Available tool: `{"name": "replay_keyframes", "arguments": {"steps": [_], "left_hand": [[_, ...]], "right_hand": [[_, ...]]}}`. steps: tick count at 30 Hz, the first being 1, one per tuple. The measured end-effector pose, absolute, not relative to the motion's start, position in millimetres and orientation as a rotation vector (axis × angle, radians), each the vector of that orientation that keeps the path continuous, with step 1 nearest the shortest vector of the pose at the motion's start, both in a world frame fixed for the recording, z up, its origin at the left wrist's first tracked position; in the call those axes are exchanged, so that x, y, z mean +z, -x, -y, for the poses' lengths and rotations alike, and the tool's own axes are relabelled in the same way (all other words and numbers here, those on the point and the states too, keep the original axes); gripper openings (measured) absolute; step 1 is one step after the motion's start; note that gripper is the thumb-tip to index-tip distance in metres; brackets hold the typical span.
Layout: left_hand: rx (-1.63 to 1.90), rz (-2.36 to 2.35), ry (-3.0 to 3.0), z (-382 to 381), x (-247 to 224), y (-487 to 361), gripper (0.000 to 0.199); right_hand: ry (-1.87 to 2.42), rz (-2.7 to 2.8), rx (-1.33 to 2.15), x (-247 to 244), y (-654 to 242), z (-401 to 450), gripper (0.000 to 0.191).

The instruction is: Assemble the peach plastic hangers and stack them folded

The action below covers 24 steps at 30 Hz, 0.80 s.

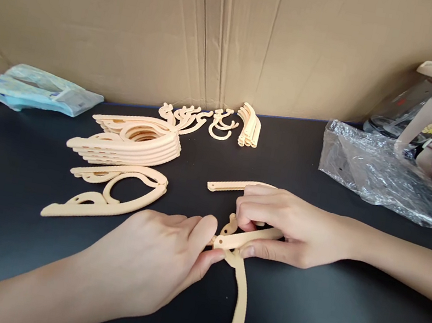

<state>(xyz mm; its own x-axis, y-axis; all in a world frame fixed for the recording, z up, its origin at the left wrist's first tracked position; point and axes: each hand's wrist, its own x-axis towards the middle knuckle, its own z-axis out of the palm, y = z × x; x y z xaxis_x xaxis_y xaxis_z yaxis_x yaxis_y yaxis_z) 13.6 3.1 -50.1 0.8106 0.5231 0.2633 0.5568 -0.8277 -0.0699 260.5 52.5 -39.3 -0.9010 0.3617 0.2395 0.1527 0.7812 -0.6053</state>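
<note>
My right hand (300, 229) pinches a cream plastic hanger arm (242, 238) between thumb and fingers. At that arm's left end, my left hand (161, 257) is closed, its thumb and forefinger on a small part that they mostly hide. Below the joint a curved hanger piece (239, 310) slants down toward the table's front. A small knobbed piece (230, 224) shows just above the held arm. Behind my right hand lies a separate straight hanger arm (228, 185), its right end partly covered by my fingers.
Folded hangers (130, 146) are stacked at left, with another folded hanger (101, 211) in front. Loose hooks (222, 126) and a bundle of arms (250, 128) lie at the back. A blue packet (40, 91) is far left; clear plastic wrap (373, 170) and a bottle (413, 107) stand right.
</note>
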Motion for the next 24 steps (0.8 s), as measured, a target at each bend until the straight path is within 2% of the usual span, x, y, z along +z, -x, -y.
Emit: {"name": "replay_keyframes", "arguments": {"steps": [13, 24], "left_hand": [[-0.272, 0.791, 2.818, -5.5, -38.8, -18.8, 0.045], [-0.286, 0.713, 2.915, -13.3, -37.4, -16.8, 0.042]], "right_hand": [[0.377, 2.645, 0.823, -39.3, -259.9, -51.6, 0.025], [0.344, 2.647, 0.782, -42.7, -261.1, -49.1, 0.024]]}}
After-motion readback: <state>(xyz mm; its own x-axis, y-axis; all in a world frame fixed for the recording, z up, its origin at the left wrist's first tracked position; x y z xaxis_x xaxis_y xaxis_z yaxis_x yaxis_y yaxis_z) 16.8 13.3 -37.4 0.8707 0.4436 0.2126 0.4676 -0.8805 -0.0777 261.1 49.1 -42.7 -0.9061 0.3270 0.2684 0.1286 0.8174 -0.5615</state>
